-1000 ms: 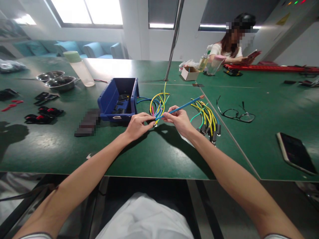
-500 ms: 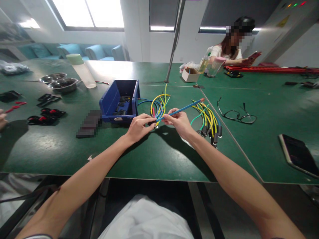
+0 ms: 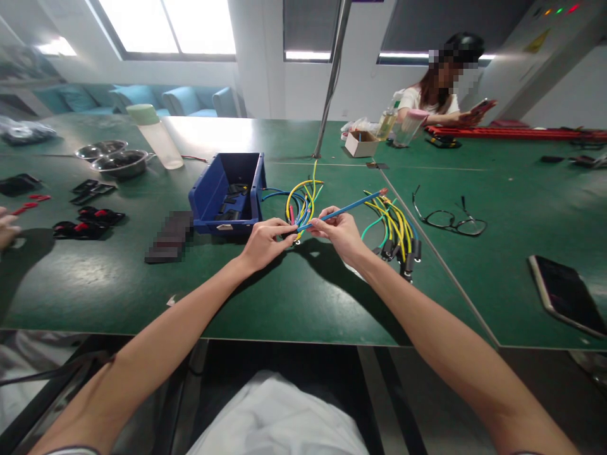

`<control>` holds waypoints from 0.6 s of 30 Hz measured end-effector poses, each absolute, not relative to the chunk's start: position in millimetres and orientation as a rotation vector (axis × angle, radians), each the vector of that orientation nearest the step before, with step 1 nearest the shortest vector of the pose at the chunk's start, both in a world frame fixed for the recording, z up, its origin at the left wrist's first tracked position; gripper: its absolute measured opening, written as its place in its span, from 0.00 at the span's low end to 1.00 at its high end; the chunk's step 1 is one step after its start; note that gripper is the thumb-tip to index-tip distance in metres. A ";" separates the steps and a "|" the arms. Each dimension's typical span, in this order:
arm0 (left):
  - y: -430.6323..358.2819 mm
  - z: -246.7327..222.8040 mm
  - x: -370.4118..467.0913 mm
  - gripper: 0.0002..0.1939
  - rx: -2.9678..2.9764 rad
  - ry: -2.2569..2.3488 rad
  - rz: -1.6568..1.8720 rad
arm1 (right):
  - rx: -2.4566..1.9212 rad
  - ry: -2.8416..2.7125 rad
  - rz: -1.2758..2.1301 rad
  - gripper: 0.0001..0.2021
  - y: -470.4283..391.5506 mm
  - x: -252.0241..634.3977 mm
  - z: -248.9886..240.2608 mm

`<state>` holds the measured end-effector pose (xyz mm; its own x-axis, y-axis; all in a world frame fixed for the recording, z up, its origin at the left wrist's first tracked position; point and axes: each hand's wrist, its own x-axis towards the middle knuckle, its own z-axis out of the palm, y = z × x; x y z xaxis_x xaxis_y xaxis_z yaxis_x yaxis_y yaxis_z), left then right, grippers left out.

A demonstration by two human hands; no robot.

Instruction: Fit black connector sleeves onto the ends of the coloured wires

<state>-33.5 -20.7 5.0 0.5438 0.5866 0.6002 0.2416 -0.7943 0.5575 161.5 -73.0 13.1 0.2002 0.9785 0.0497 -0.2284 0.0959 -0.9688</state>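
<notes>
A blue cable (image 3: 355, 205) slants up to the right above the green table, its far end showing bare copper. My right hand (image 3: 342, 235) is closed around its middle, pinching it between thumb and fingers. At the lower end, my left hand (image 3: 264, 245) grips the cable by a dark piece, partly hidden by the fingers. Just behind the hands lies a loose group of yellow, blue and green cables (image 3: 313, 189). To the right of my right hand is a bundle of yellow-green cables (image 3: 403, 230) with black sleeves and metal lugs at the near ends.
A blue bin (image 3: 202, 199) with black parts stands behind my left hand. Eyeglasses (image 3: 441, 219) and a phone (image 3: 566, 294) lie to the right. Metal bowls (image 3: 121, 165) and a bottle (image 3: 161, 142) are at left. Another person's hand (image 3: 6, 229) shows at the left edge; a co-worker (image 3: 427, 101) sits opposite.
Both hands keep the same hold on the blue cable, with hardly any movement. At the left edge, the other person's hand has shifted slightly.
</notes>
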 end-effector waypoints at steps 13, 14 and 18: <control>-21.8 3.9 -33.6 0.11 2.427 0.704 1.171 | -1.125 -0.875 1.133 0.20 -72.2 158.4 10.3; -22.0 4.2 -33.4 0.11 2.421 0.704 1.176 | -1.124 -0.869 1.136 0.20 -72.2 158.2 10.2; -22.0 5.0 -32.8 0.11 2.365 0.711 1.160 | -1.098 -0.848 1.139 0.20 -72.4 156.8 9.8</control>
<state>-32.8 -22.0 5.0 0.5233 0.6035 0.6016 0.2620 -0.7858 0.5603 156.8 -72.4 9.8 0.2348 0.9719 -0.0142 -0.2657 0.0502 -0.9628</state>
